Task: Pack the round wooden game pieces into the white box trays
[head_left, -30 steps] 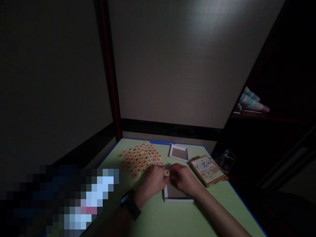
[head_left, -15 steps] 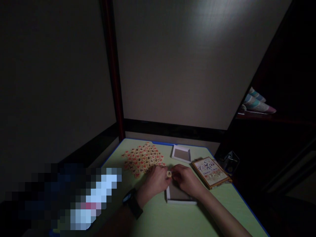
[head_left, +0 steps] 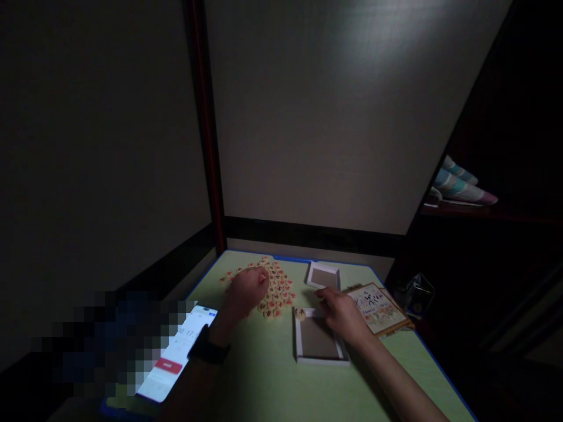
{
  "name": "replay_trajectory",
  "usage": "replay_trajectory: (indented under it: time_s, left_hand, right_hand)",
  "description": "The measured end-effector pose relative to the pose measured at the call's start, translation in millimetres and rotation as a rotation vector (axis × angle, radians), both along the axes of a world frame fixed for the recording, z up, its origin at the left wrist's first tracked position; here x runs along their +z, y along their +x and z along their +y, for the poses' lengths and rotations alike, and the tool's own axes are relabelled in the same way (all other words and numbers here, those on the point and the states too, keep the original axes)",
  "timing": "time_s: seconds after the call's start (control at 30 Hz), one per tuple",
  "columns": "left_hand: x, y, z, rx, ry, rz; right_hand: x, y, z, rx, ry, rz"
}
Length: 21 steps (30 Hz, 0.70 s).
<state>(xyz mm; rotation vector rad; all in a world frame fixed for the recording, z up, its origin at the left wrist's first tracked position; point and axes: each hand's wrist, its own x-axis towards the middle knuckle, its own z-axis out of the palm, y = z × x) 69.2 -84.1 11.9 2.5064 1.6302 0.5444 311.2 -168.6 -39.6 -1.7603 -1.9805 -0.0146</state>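
My left hand (head_left: 250, 287), with a dark watch on its wrist, reaches over the spread of round Chinese chess pieces (head_left: 279, 287) marked in red and black. Its fingers are curled down among them, and whatever they pinch is hidden. One chess piece (head_left: 300, 315) sits in the far left corner of the nearer shallow white box (head_left: 299, 343). My right hand (head_left: 345, 313) hovers at that box's right side, fingers loosely bent and apart, holding nothing that I can see.
Behind lies a second shallow white box (head_left: 336, 278). A framed Chinese chess box (head_left: 378, 308) is on the right of the green table (head_left: 378, 381). At the left edge rests a lit phone (head_left: 165, 366). Walls stand behind and to the left.
My left hand has moved left, from the nearer box to the spread of pieces. The piece it held now lies in the box's corner. My right hand has shifted slightly right.
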Motion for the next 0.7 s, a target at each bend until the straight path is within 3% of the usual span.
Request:
replay_trajectory:
  time_s: [0.13, 0.33, 0.53, 0.7]
  left_hand:
    - [-4.4, -23.2, -3.3, -0.106, -0.085, 0.129]
    - [-36.3, -27.9, -22.3, -0.196, -0.102, 0.112]
    - [-33.3, -20.8, -36.1, -0.208, -0.181, 0.059]
    - [-36.3, -24.5, -25.0, -0.237, -0.156, 0.043]
  right_hand:
    - [1.6, -4.4, -1.6, 0.046, -0.009, -0.069]
    - [3.7, -15.0, -5.8, 0.203, 0.037, -0.058]
    - [4.1, -18.4, -6.9, 0.241, 0.034, -0.058]
    - [1.8, -14.8, -4.7, 0.213, 0.039, -0.072]
